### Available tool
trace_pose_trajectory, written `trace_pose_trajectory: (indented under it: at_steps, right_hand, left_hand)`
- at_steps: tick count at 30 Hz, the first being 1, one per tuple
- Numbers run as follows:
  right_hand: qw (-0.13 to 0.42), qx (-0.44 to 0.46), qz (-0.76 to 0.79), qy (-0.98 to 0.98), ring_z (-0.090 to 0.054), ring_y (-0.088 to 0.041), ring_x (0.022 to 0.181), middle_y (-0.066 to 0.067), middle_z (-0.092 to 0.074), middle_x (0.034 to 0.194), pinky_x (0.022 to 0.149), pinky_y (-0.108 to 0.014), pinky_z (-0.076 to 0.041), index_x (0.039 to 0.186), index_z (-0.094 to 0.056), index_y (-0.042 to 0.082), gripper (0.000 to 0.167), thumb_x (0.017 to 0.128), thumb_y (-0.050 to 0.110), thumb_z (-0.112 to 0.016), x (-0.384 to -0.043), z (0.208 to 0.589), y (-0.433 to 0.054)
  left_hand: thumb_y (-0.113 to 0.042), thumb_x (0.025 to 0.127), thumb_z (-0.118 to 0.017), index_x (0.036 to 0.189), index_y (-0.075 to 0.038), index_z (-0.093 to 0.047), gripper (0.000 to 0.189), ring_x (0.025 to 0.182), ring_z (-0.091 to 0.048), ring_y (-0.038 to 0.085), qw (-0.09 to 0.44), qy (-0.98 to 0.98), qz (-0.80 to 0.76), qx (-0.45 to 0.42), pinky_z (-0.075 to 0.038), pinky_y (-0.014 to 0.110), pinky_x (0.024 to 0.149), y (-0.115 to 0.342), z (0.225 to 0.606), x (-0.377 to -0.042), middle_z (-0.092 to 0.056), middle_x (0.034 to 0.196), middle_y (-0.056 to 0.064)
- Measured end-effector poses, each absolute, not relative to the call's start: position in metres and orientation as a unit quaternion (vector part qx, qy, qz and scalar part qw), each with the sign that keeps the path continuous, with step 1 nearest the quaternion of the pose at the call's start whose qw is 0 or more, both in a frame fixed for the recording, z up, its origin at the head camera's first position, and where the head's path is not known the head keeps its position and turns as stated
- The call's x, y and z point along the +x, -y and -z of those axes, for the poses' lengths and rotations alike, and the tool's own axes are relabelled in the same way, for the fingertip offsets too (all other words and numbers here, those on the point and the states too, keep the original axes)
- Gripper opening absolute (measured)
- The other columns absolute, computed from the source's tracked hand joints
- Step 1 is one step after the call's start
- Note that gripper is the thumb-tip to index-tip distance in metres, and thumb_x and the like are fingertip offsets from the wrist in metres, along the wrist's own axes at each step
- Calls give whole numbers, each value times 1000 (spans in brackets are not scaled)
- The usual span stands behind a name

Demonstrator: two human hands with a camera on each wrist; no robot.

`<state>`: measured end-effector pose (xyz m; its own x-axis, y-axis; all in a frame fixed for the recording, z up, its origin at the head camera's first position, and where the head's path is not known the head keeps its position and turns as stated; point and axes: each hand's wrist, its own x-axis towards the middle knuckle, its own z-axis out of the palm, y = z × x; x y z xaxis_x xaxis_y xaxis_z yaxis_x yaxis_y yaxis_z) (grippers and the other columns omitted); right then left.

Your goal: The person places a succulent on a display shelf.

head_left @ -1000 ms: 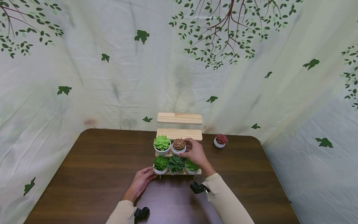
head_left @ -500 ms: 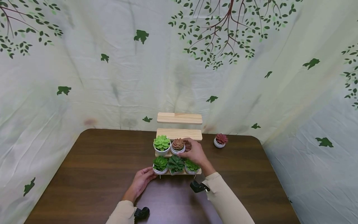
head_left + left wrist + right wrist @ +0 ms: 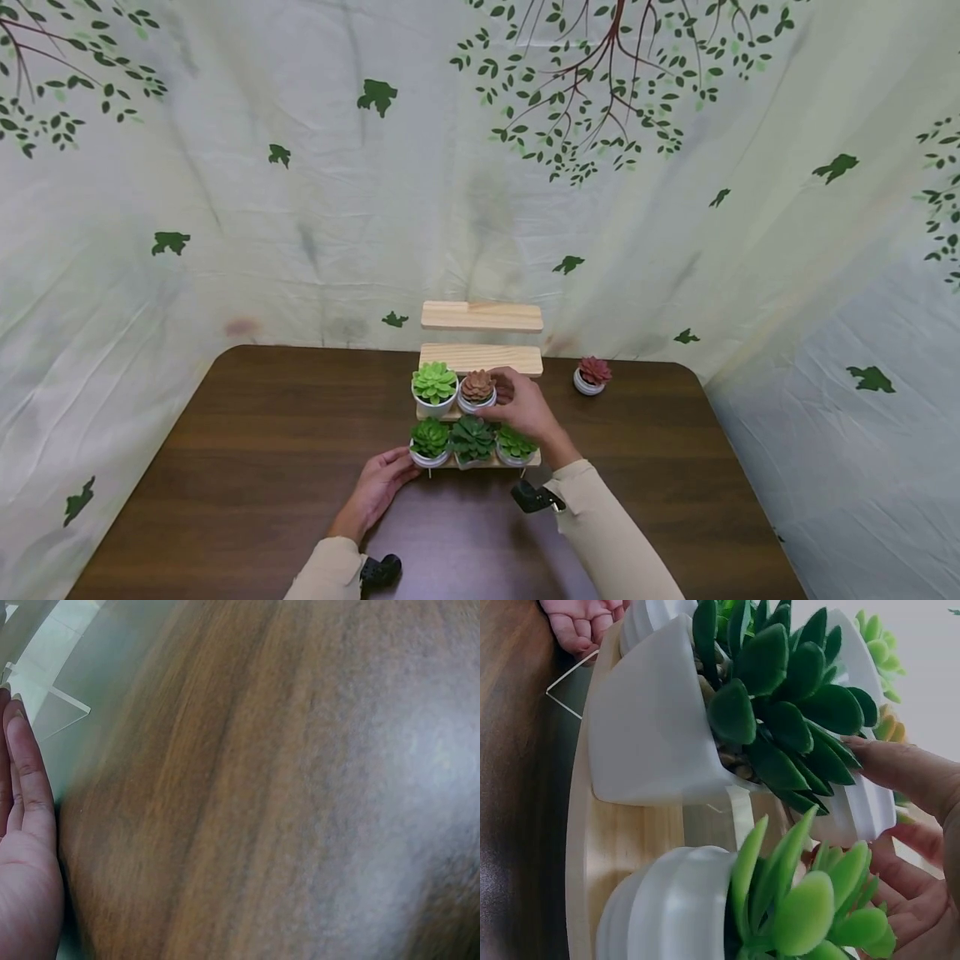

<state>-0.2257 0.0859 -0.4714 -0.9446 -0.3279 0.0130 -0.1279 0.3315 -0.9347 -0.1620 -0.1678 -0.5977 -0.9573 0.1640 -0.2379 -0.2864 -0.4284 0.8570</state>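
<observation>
My right hand (image 3: 527,412) holds the white pot of a brownish potted succulent (image 3: 477,387), with thumb and fingers at its right side. That pot stands on the second tier of a wooden plant stand (image 3: 483,358), beside a light green succulent (image 3: 434,385). In the right wrist view the thumb (image 3: 900,769) lies against the ribbed white pot (image 3: 862,814), partly hidden by dark leaves. My left hand (image 3: 378,485) touches the lower left of the stand, near a green succulent (image 3: 431,439), its fingers nearly straight.
On the front tier also sit a dark green succulent (image 3: 472,439) in a square pot and a green one (image 3: 514,444). A red succulent (image 3: 592,374) stands apart at the table's back right. The brown table (image 3: 300,417) meets a leaf-printed cloth (image 3: 322,250) behind.
The brownish succulent has shifted very slightly left in my right hand's hold. My left hand stays where it was.
</observation>
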Motion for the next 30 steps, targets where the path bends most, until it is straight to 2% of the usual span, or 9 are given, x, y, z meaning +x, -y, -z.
trace_pose_trajectory:
  at_steps: [6,16,19,25,30]
  right_hand:
    - [101,-151,585,-791,-53,-42,119,-28,-54,127,99,-49,-46,130,-48,-8,58,80,1,-76,-222,463,-94]
    - [74,-136,605,-781,-56,-39,116,-25,-58,125,99,-46,-47,129,-52,-3,51,83,2,-73,-229,476,-130]
    - [46,-122,616,-777,-58,-39,113,-26,-59,122,96,-41,-50,129,-52,-3,50,84,2,-73,-228,478,-143]
    - [-42,-85,642,-761,-58,-43,108,-29,-60,117,85,-22,-52,125,-53,-6,47,82,-2,-73,-227,485,-170]
    - [-93,-53,645,-757,-57,-40,110,-27,-59,118,84,-18,-52,122,-55,-4,47,80,1,-76,-229,493,-189]
  left_hand:
    - [6,95,-46,101,0,-61,17,84,-65,10,135,-520,-841,-63,-54,24,82,167,596,-163,-67,89,0]
    - [7,96,-45,102,0,-61,18,85,-65,10,136,-523,-839,-56,-54,24,83,167,596,-162,-67,89,-1]
    - [6,96,-46,104,2,-60,17,85,-65,10,134,-524,-839,-61,-54,24,82,167,595,-161,-67,90,0]
    - [5,97,-46,109,6,-58,17,86,-65,10,136,-530,-835,-59,-54,24,83,167,594,-160,-66,91,0]
    - [6,97,-46,110,6,-58,18,87,-65,10,136,-528,-836,-62,-54,24,84,167,594,-161,-66,92,-1]
